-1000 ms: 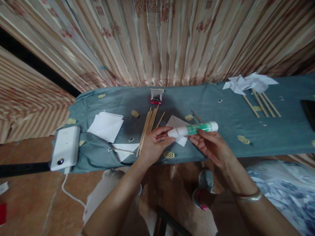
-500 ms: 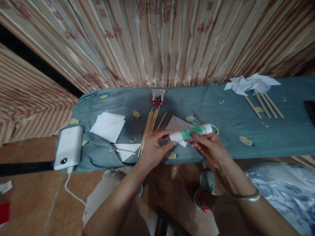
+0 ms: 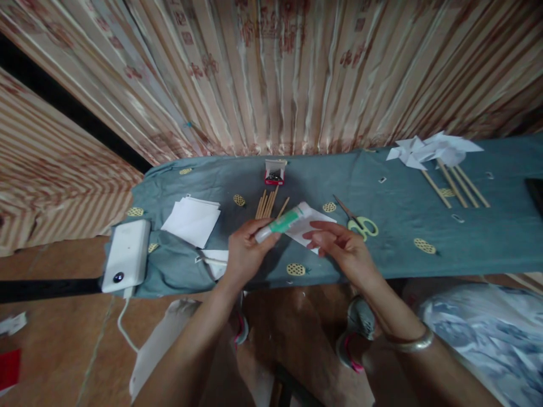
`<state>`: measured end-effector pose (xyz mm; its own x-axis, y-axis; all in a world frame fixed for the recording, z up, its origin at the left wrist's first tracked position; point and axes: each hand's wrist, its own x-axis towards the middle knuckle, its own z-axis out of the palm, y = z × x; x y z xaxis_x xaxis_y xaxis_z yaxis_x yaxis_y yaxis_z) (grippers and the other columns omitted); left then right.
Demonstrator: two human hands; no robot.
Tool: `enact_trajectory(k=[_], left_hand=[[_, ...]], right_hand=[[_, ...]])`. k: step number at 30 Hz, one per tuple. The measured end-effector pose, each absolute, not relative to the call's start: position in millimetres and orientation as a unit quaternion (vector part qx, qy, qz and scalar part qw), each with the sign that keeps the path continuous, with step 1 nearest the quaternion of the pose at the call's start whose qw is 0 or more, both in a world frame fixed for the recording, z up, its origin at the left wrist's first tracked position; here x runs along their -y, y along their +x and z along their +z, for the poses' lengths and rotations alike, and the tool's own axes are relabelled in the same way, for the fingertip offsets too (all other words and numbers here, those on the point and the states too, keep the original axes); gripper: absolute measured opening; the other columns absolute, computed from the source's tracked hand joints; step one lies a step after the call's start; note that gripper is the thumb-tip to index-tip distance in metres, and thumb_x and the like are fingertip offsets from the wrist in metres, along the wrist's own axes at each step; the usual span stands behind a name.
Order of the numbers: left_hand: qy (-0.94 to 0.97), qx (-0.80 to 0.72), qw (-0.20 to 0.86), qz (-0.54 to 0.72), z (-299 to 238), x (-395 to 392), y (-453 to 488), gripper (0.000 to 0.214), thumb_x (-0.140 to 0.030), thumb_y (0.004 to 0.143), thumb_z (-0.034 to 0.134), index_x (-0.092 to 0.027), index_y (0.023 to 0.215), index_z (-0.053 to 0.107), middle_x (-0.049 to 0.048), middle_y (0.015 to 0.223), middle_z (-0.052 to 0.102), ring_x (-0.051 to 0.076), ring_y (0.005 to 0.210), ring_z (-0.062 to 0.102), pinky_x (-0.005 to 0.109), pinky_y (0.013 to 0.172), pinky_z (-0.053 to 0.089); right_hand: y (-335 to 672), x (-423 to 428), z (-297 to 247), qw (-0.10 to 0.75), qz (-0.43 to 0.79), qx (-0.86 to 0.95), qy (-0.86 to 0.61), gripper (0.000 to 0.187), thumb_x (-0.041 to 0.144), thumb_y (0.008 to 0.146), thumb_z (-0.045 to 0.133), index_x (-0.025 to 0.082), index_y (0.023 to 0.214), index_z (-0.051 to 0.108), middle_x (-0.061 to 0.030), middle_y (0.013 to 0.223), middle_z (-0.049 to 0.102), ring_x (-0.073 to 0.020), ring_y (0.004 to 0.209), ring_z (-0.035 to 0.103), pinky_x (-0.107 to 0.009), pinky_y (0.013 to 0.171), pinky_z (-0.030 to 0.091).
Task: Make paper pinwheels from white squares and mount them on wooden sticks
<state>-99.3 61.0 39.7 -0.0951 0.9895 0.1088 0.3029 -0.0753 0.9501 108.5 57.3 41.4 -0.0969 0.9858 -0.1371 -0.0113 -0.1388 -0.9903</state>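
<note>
My left hand (image 3: 245, 252) is closed round the lower end of a white and green glue tube (image 3: 283, 222), which slants up to the right above the blue cloth. Just to its right, my right hand (image 3: 337, 247) hovers with fingers loosely apart and nothing in them, off the tube. A folded white paper (image 3: 313, 224) lies under and between the hands. A bundle of wooden sticks (image 3: 267, 204) lies just behind my left hand.
Blue cloth-covered table (image 3: 394, 237) with yellow-handled scissors (image 3: 360, 223), a stack of white paper squares (image 3: 192, 220), a small red box (image 3: 274, 171), a white device with cable (image 3: 127, 255), finished paper pinwheels on sticks (image 3: 436, 155) at the back right. Curtain behind.
The glue tube passed from both hands into my left hand alone and shifted left. My right hand let go and opened. The scissors came into sight.
</note>
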Motion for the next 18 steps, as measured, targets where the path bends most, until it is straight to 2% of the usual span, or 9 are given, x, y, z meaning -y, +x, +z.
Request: enact_trajectory(k=[4, 8, 12, 14, 18], left_hand=[[0.539, -0.671, 0.250, 0.443, 33.4, -82.3, -136.0, 0.036, -0.040, 0.074, 0.068, -0.016, 0.100, 0.072, 0.0032, 0.092, 0.074, 0.019, 0.082, 0.066, 0.028, 0.075, 0.052], [0.630, -0.691, 0.145, 0.323, 26.6, -91.3, -161.1, 0.030, -0.038, 0.081, 0.062, -0.017, 0.101, 0.071, 0.0056, 0.094, 0.072, 0.022, 0.088, 0.065, 0.033, 0.082, 0.051], [0.724, -0.628, 0.014, 0.285, 31.7, -83.5, -150.0, 0.034, -0.033, 0.083, 0.065, -0.015, 0.112, 0.065, 0.0146, 0.113, 0.067, 0.031, 0.109, 0.056, 0.048, 0.095, 0.045], [0.773, -0.564, -0.004, 0.292, 35.2, -75.1, -128.7, 0.034, -0.030, 0.085, 0.065, -0.015, 0.114, 0.063, 0.0143, 0.113, 0.065, 0.030, 0.107, 0.055, 0.047, 0.093, 0.046], [0.876, -0.421, 0.058, 0.230, 31.9, -60.3, -78.3, 0.024, -0.022, 0.088, 0.061, -0.017, 0.111, 0.064, 0.0093, 0.115, 0.065, 0.025, 0.107, 0.055, 0.042, 0.093, 0.047]], right_hand=[[135.3, -56.4, 33.6, 0.398, 0.352, 0.613, -0.586, 0.027, 0.040, 0.083, 0.063, 0.020, 0.099, 0.070, -0.0084, 0.094, 0.076, -0.0225, 0.082, 0.070, -0.038, 0.075, 0.055], [146.9, -50.3, 27.7, 0.325, 0.205, 0.747, -0.543, 0.024, 0.030, 0.090, 0.054, 0.021, 0.106, 0.070, -0.0101, 0.112, 0.072, -0.0269, 0.107, 0.065, -0.047, 0.096, 0.050], [143.9, -47.5, 22.8, 0.287, 0.156, 0.795, -0.511, 0.028, 0.024, 0.092, 0.050, 0.018, 0.114, 0.067, -0.0129, 0.125, 0.066, -0.0276, 0.119, 0.059, -0.052, 0.105, 0.043], [142.8, -47.5, 20.5, 0.277, 0.153, 0.800, -0.509, 0.030, 0.022, 0.093, 0.048, 0.018, 0.116, 0.066, -0.0132, 0.128, 0.064, -0.0275, 0.121, 0.057, -0.053, 0.106, 0.043], [143.8, -47.8, 17.3, 0.268, 0.153, 0.805, -0.507, 0.031, 0.020, 0.093, 0.047, 0.015, 0.117, 0.065, -0.0145, 0.130, 0.062, -0.0269, 0.121, 0.055, -0.048, 0.105, 0.045]])
